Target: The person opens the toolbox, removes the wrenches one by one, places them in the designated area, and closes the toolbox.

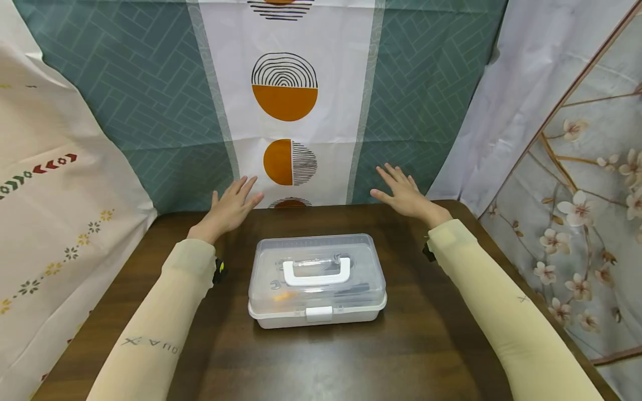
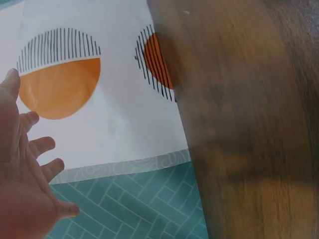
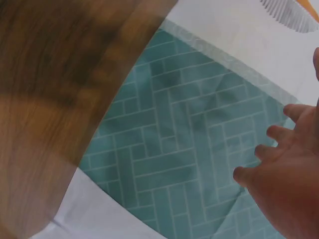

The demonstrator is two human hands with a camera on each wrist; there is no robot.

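Note:
A lidded toolbox [image 1: 317,281] with a clear top, white handle and white front latch sits closed on the table. Through its lid I make out an orange item, dark items and a wrench shape, blurred by the plastic. My left hand [image 1: 228,210] is held up beyond the box's left side, fingers spread, touching nothing. On the other side my right hand [image 1: 405,195] is raised likewise, its fingers spread and holding nothing. In the left wrist view the left hand [image 2: 30,169] shows at the left edge; the right wrist view has the right hand [image 3: 289,169] at its right edge.
The brown wooden table [image 1: 321,362] ends at a hanging patterned cloth [image 1: 426,83] behind it. A cream cloth [image 1: 65,195] hangs on the left and a flowered cloth [image 1: 577,250] on the right. Dark wrist straps sit at both cuffs.

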